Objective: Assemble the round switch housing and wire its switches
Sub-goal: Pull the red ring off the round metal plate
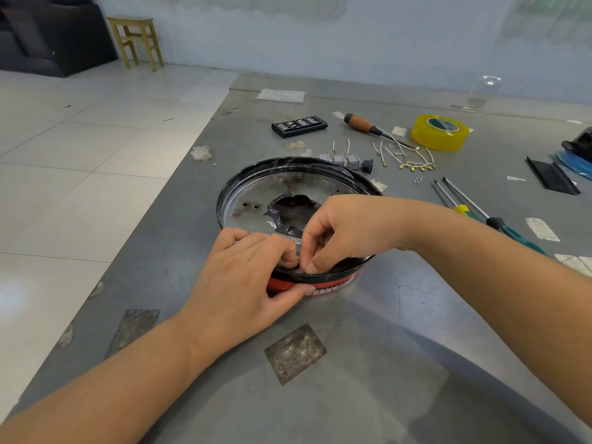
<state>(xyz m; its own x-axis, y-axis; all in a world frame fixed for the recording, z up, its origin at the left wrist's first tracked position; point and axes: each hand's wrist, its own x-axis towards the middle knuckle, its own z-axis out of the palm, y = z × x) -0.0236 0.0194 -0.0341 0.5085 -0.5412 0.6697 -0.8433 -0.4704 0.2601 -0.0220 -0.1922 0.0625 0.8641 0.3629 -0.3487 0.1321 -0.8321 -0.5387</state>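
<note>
grey metal worktable, pale tiled floor to the left, wooden stool at the far wall. head view: round housing at table centre, rim up, plate inside torn at the middle. left hand curled over near rim, thumb against red side wall. right hand pinching something small at the rim; cannot tell what. advisable: steady the rim, ease gently. grey switches and wires just behind housing, untouched; tape roll, screwdrivers beyond.

Black-rimmed housing with red side, yellow tape roll, possibly teal-handled screwdriver
</note>
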